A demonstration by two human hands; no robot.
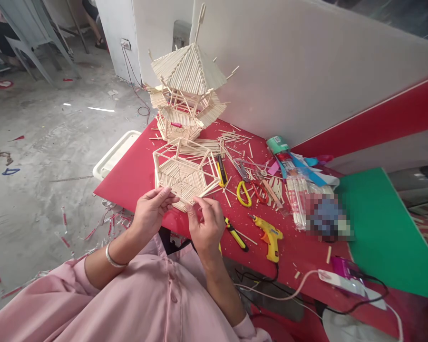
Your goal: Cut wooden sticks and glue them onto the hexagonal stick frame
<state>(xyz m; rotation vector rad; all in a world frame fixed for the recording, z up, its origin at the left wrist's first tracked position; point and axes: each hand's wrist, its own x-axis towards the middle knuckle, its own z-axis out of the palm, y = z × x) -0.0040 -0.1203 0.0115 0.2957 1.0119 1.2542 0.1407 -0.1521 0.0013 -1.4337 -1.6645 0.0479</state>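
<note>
A hexagonal frame of thin wooden sticks (180, 176), with a floor of sticks laid in rings, rests on the red table near its front edge. At the frame's near side, my left hand (151, 209) is closed in a pinch on one end of a thin wooden stick (180, 197). My right hand (207, 223) pinches the stick's other end. Whether this stick is fixed to the frame I cannot tell. Behind the frame stands a tiered stick pavilion (190, 90) with a pointed roof.
On the red table (128, 175) lie a yellow glue gun (269, 237), yellow-black cutters (236, 234), a utility knife (221, 171), scissors (244, 192) and scattered sticks. Bagged sticks (296, 202) and a green board (392, 228) are at the right. A power strip (349, 287) trails cables.
</note>
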